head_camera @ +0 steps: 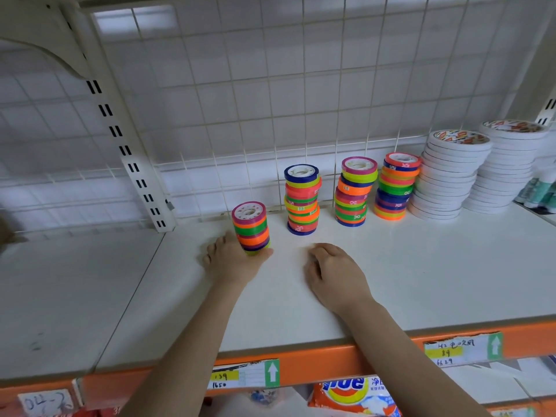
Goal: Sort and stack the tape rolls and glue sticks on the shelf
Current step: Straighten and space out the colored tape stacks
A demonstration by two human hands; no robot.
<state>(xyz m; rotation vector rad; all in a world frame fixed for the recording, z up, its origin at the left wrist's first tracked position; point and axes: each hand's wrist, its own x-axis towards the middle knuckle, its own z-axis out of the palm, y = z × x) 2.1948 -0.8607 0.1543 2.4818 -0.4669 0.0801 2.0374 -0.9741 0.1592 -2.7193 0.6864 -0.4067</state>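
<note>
White shelf board with an orange front edge, bearing stacked tape rolls.

The shelf (391, 281) carries four stacks of coloured tape: a short stack (251, 227) nearest the left edge, set forward of the rest, then three taller stacks (302, 200) (355, 192) (397, 186) in a row along the back edge. Toward the back right corner stand two leaning stacks of white tape rolls (448, 176) (505, 167), and bottles (541, 191), partly cut off, sit at the right edge. Two hands rest on the board: the left hand (231, 260) touching the base of the short stack, the right hand (334, 272) near the middle. Price labels (245, 374) are fixed to the front edge.
</note>
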